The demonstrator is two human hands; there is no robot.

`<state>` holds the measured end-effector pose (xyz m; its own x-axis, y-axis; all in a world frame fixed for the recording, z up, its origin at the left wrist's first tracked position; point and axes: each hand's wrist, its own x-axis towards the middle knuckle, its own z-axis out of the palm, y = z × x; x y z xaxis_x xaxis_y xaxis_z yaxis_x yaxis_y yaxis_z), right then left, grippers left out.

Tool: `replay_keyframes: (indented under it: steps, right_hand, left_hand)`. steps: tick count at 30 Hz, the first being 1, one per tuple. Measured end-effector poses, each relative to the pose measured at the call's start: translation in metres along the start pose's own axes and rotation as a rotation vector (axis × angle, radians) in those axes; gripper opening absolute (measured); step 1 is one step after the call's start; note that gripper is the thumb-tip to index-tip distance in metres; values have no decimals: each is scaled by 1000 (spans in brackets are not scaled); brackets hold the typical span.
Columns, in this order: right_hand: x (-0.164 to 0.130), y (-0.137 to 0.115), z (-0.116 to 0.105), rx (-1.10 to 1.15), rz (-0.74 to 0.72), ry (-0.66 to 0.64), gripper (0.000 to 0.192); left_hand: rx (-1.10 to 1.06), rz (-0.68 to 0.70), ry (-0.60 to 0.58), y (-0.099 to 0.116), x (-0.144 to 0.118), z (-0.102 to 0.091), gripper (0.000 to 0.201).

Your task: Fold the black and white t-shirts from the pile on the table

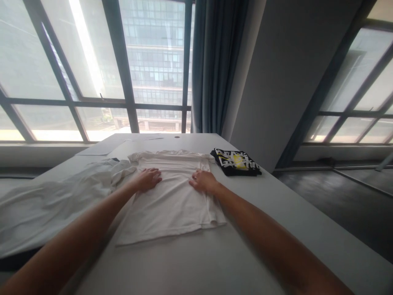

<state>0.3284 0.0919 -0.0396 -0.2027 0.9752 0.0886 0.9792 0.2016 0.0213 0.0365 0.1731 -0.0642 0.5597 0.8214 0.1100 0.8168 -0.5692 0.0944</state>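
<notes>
A white T-shirt (172, 209) lies spread on the white table, its hem toward me and some wrinkles across it. My left hand (148, 179) rests on the shirt's left side, fingers stretched out over the cloth. On the right side of the same shirt lies my right hand (202, 181), its fingers spread and slightly bent. Both palms face down, and neither hand visibly grips the fabric. Just beyond the shirt's right shoulder is a folded black T-shirt (236, 162) with white and yellow lettering. To the left, a rumpled heap of white clothing (58, 196) reaches the shirt's left edge.
The white table (307, 233) extends toward tall windows (156, 53). A thin pale sheet (101, 147) lies at its far left, and a small round dark spot (177, 137) marks the far end. A grey-blue curtain (215, 65) hangs beside a wide pillar (285, 73).
</notes>
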Motion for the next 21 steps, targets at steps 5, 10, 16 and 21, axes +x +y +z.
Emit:
replay_keyframes:
  steps: [5,10,16,21]
  right_hand:
    - [-64,-8,-13,-2,78,-71,31]
    - [-105,5,-17,10,221,-98,27]
    - [-131,24,-24,201,205,-140,33]
    - [-140,31,-31,448,-25,-281,35]
  left_hand:
    - [28,-8,-152,36,-62,-7,63]
    - [-40,23,-208,46,-114,-19,68]
    - [-196,114,-161,76,-164,-39,70]
    - [-243,132,-257,97,-187,-52,69]
